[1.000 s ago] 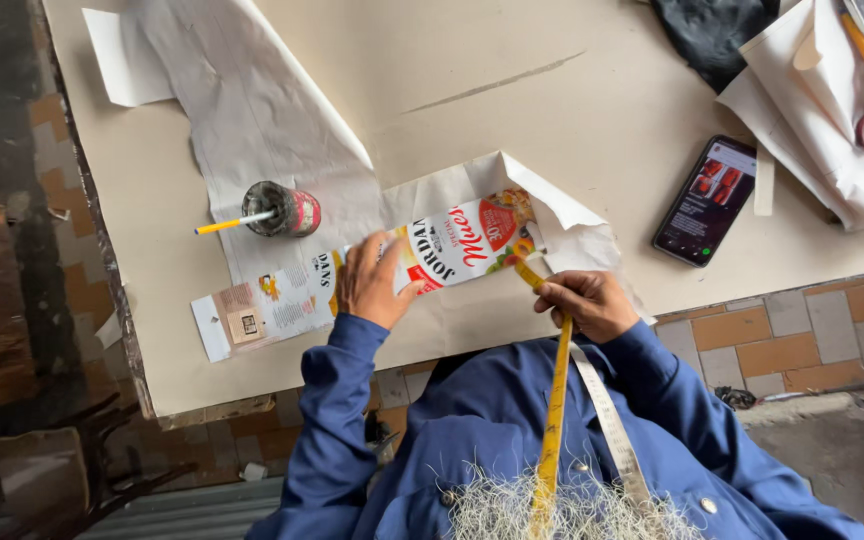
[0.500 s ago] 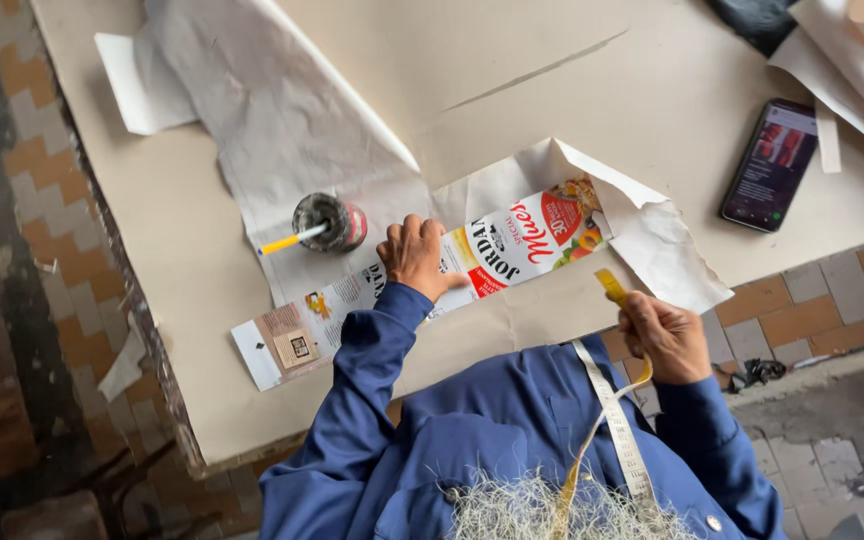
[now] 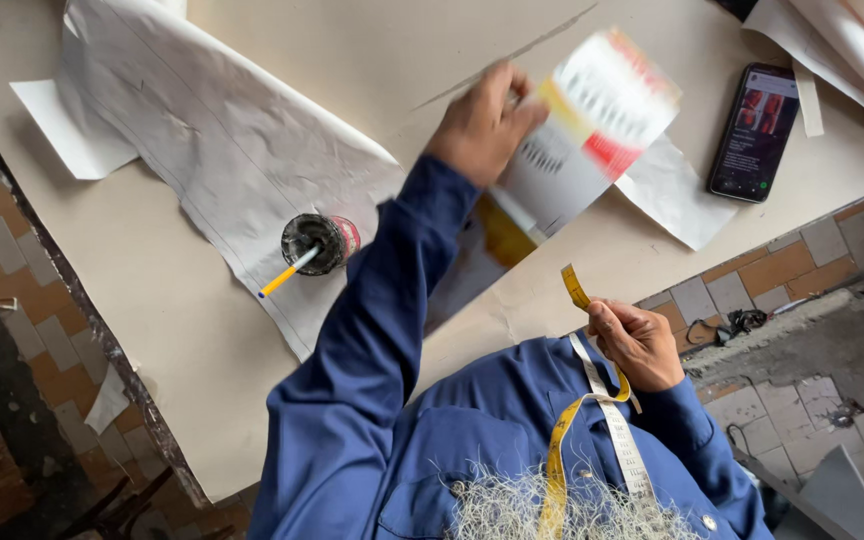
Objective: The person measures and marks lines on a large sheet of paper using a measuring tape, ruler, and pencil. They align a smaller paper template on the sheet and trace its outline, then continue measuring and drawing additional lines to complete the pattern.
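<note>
Printed sheet raised off the tabletop; tape measure in hand but not applied.

The left hand (image 3: 482, 125) has its fingers (image 3: 524, 112) pinched on the edge of a printed paper sheet (image 3: 592, 130), which is blurred and appears lifted above the tabletop (image 3: 202, 330), beyond the small cup (image 3: 317, 242) holding a yellow pencil (image 3: 287, 273). The right hand (image 3: 637, 343), on the near side of the sheet, has its fingers curled and pressed together on a yellow tape measure (image 3: 592, 410) draped over the blue shirt. Judgement: handling stage only; no measurement against the sheet is evident. A large white paper (image 3: 222, 150) lies flat beside the cup; a phone (image 3: 755, 132) lies well beyond the sheet.
</note>
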